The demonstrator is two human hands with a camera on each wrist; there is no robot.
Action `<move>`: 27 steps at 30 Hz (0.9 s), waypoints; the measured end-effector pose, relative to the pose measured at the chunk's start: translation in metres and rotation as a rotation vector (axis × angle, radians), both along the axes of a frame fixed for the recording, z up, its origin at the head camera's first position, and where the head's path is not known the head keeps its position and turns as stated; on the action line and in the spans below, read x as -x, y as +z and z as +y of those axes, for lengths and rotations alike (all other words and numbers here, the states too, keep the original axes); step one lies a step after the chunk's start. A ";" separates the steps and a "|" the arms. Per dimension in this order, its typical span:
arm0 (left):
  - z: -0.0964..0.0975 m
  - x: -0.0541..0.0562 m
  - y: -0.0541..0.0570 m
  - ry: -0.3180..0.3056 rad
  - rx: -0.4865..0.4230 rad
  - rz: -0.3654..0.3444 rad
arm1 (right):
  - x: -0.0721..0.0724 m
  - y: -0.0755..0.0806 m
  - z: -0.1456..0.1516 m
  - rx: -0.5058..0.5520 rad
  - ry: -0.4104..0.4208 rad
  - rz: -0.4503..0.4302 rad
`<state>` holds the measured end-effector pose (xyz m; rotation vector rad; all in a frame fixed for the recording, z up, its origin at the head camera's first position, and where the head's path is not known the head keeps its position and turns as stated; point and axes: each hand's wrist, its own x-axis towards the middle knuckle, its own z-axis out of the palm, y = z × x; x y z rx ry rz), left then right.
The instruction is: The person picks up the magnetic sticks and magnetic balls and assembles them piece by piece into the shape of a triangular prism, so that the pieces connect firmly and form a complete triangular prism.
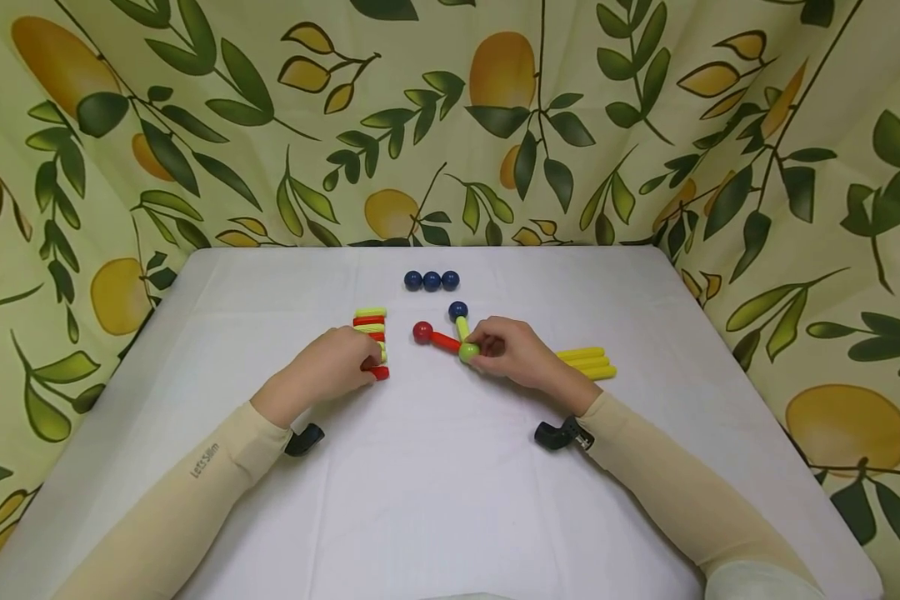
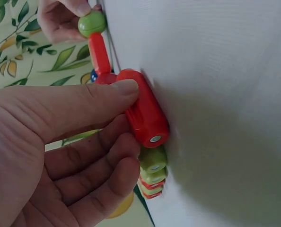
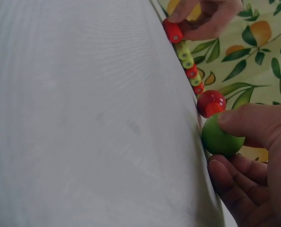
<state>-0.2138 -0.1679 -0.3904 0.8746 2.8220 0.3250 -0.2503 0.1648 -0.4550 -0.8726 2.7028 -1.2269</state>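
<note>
My left hand (image 1: 333, 362) pinches a short red magnetic rod (image 2: 147, 111) between thumb and fingers, at the near end of a row of short red and yellow-green rods (image 1: 370, 321). My right hand (image 1: 516, 354) holds a green ball (image 3: 222, 135) between thumb and fingertips. From that ball a red rod (image 1: 445, 341) runs to a red ball (image 1: 422, 332), and a yellow-green rod (image 1: 462, 327) runs to a dark blue ball (image 1: 458, 311), making a V shape on the table.
Three dark blue balls (image 1: 432, 281) sit side by side farther back. Several longer yellow rods (image 1: 588, 364) lie beyond my right wrist. A white cloth covers the table (image 1: 435, 483), and a fruit-patterned curtain (image 1: 450, 125) hangs behind and at both sides.
</note>
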 end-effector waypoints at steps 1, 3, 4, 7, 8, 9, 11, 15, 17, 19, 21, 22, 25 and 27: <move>0.000 -0.001 -0.001 0.000 0.002 -0.001 | 0.000 0.000 0.000 -0.002 0.000 -0.002; 0.001 -0.001 -0.002 0.004 0.003 -0.001 | 0.000 0.001 -0.001 -0.005 -0.001 -0.003; 0.001 -0.001 -0.003 0.008 0.000 -0.003 | 0.000 0.002 -0.001 -0.006 -0.002 -0.004; 0.002 -0.002 -0.004 0.015 -0.009 -0.017 | -0.001 0.002 -0.001 -0.011 -0.007 -0.004; 0.002 -0.002 -0.004 0.016 -0.010 -0.024 | -0.001 0.002 -0.001 -0.012 -0.008 -0.004; 0.003 -0.003 -0.004 0.021 -0.010 -0.032 | -0.001 0.003 -0.001 -0.011 -0.008 -0.006; 0.004 -0.003 -0.004 0.026 -0.006 -0.046 | -0.001 0.003 -0.001 -0.012 -0.008 -0.009; 0.006 0.002 0.004 0.024 -0.023 -0.043 | -0.001 0.003 0.000 -0.009 -0.003 -0.010; 0.009 0.009 0.012 0.014 -0.055 -0.030 | 0.000 0.003 0.000 -0.009 -0.002 -0.002; 0.013 0.019 0.021 0.014 -0.097 -0.026 | 0.000 0.003 0.000 -0.006 0.000 0.004; 0.019 0.029 0.030 0.017 -0.136 -0.028 | 0.000 0.003 0.000 -0.007 0.000 0.007; 0.022 0.035 0.035 0.025 -0.151 -0.035 | -0.001 0.003 0.000 -0.008 -0.002 0.003; 0.033 0.050 0.044 0.046 -0.196 -0.075 | -0.001 0.003 0.000 -0.014 -0.002 -0.006; 0.041 0.061 0.047 0.061 -0.232 -0.106 | -0.001 0.003 0.000 -0.017 -0.006 -0.006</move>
